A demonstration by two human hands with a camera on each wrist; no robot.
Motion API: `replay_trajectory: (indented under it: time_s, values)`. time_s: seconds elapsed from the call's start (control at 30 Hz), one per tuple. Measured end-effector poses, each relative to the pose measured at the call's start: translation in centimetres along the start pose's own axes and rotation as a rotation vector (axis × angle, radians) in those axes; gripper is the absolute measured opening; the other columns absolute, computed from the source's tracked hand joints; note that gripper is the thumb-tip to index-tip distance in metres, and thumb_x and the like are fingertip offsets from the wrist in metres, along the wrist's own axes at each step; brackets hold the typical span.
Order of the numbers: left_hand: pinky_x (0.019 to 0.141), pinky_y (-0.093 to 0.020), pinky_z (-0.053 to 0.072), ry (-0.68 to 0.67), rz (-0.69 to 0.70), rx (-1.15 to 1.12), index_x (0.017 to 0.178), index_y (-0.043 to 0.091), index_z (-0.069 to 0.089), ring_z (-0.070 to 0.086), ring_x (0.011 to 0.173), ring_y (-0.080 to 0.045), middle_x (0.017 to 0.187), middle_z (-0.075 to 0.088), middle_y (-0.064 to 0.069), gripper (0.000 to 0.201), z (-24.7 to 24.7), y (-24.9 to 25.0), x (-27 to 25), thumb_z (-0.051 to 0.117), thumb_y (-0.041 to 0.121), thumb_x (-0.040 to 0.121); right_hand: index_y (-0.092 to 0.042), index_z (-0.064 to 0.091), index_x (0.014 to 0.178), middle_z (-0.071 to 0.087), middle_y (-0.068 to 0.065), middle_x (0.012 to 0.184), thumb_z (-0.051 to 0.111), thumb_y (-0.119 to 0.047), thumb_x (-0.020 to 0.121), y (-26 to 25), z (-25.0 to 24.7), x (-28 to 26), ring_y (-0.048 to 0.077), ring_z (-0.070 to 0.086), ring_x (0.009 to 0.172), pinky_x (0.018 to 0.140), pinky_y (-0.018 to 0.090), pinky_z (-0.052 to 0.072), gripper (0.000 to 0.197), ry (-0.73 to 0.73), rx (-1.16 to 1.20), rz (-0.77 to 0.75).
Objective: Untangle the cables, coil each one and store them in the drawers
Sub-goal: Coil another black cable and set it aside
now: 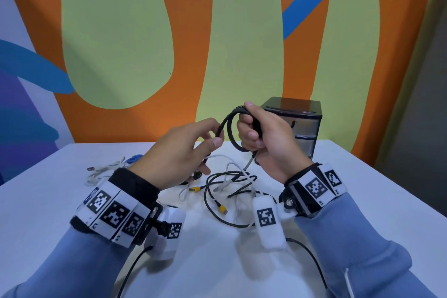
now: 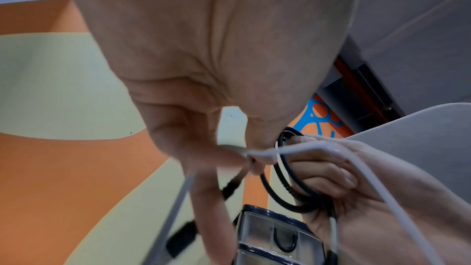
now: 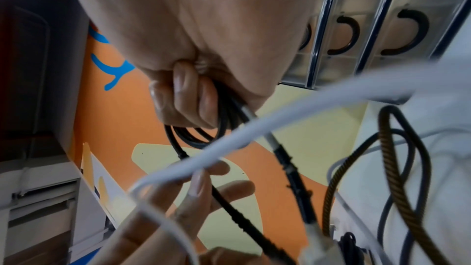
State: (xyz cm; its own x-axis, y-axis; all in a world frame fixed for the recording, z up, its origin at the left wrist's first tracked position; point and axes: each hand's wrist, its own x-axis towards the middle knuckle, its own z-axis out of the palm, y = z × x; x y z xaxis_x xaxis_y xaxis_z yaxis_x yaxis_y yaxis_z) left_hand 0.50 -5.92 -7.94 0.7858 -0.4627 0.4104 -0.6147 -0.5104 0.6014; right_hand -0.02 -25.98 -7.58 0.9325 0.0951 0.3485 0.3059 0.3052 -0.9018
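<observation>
Black braided cable [image 1: 228, 128] loops above the table [image 1: 72, 201], its coils clenched in my right hand [image 1: 263, 138] while my left hand [image 1: 183, 152] pinches its free run, tangled cables [image 1: 229, 189] below at 6 o'clock, drawers [image 1: 302, 128] at 3 o'clock.

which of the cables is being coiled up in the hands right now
The black braided cable: the right hand grips its loops and the left hand pinches its strand. The other cables lie in a tangle on the table.
</observation>
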Motion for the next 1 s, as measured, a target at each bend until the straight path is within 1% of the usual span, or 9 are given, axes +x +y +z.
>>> replay_trajectory:
  time_s: [0.13,0.27,0.37,0.43,0.53,0.67,0.73,0.9,1.0]
  values:
    - [0.07,-0.039,0.052,0.185,0.093,0.302,0.113,0.043,0.075,0.065,0.075,-0.01,0.098,0.061,0.014,0.019,0.2,-0.5,0.3,0.063,0.052,0.1,-0.017,0.044,0.074,0.036,-0.003,0.055,0.042,-0.03,0.112,0.1,-0.1,0.0,0.008,0.021,0.043,0.045,0.022,0.015,0.04,-0.041,0.033,0.034]
    - [0.07,-0.036,0.057,0.433,0.047,0.058,0.104,0.029,0.081,0.067,0.063,-0.007,0.068,0.072,0.007,0.011,0.4,-0.8,1.0,0.071,0.028,0.099,-0.018,0.043,0.075,0.035,-0.005,0.053,0.038,-0.029,0.112,0.6,0.7,-0.3,0.005,0.021,0.041,0.047,0.024,0.01,0.04,-0.179,0.084,0.124]
    - [0.089,-0.054,0.061,0.308,-0.007,-0.205,0.115,0.035,0.08,0.075,0.09,-0.029,0.091,0.08,-0.003,0.031,0.4,-0.4,1.1,0.059,0.032,0.092,-0.018,0.042,0.074,0.035,-0.006,0.052,0.038,-0.029,0.112,0.9,1.1,-0.3,0.004,0.02,0.041,0.045,0.023,0.011,0.039,-0.19,0.12,0.132]
    - [0.099,-0.052,0.057,0.169,0.002,-0.279,0.118,0.038,0.079,0.072,0.104,-0.029,0.103,0.08,-0.005,0.035,0.6,0.1,0.9,0.056,0.037,0.091,-0.018,0.042,0.074,0.035,-0.006,0.052,0.039,-0.029,0.112,0.7,1.0,-0.3,0.004,0.02,0.04,0.044,0.022,0.012,0.04,-0.164,0.159,0.126]
    - [0.08,-0.036,0.049,0.095,0.021,-0.327,0.113,0.034,0.079,0.063,0.083,-0.017,0.097,0.077,-0.007,0.03,0.9,0.7,0.6,0.065,0.041,0.088,-0.018,0.043,0.074,0.034,-0.006,0.052,0.039,-0.03,0.112,0.6,0.6,-0.2,0.004,0.019,0.039,0.046,0.023,0.01,0.04,-0.132,0.213,0.121]
    - [0.063,-0.033,0.036,0.116,0.009,-0.254,0.108,0.032,0.08,0.045,0.067,-0.028,0.09,0.066,-0.024,0.02,1.0,0.9,0.3,0.074,0.039,0.091,-0.018,0.043,0.074,0.034,-0.006,0.053,0.04,-0.03,0.112,0.9,0.3,0.0,0.003,0.02,0.039,0.044,0.021,0.012,0.04,-0.122,0.207,0.127]
    - [0.056,-0.03,0.031,0.127,-0.007,-0.233,0.103,0.03,0.082,0.036,0.059,-0.02,0.084,0.061,-0.025,0.014,1.0,0.9,0.3,0.072,0.03,0.093,-0.019,0.042,0.074,0.034,-0.006,0.053,0.039,-0.03,0.112,1.2,0.6,0.0,0.004,0.02,0.039,0.043,0.02,0.014,0.04,-0.126,0.177,0.13]
    - [0.057,-0.03,0.035,0.308,-0.066,-0.176,0.082,0.019,0.079,0.045,0.06,-0.013,0.061,0.06,-0.001,0.009,1.9,0.7,0.7,0.074,0.025,0.086,-0.018,0.043,0.074,0.035,-0.005,0.053,0.041,-0.029,0.111,1.5,1.6,0.0,0.005,0.021,0.041,0.049,0.025,0.01,0.039,-0.11,0.162,0.121]
    - [0.061,-0.033,0.038,0.381,-0.077,-0.217,0.077,0.016,0.075,0.047,0.062,-0.016,0.064,0.063,-0.006,0.012,2.0,0.4,0.8,0.072,0.026,0.082,-0.011,0.055,0.079,0.036,-0.004,0.054,0.046,-0.029,0.111,1.9,2.2,0.0,0.005,0.023,0.042,0.048,0.023,0.014,0.038,-0.044,0.134,0.068]
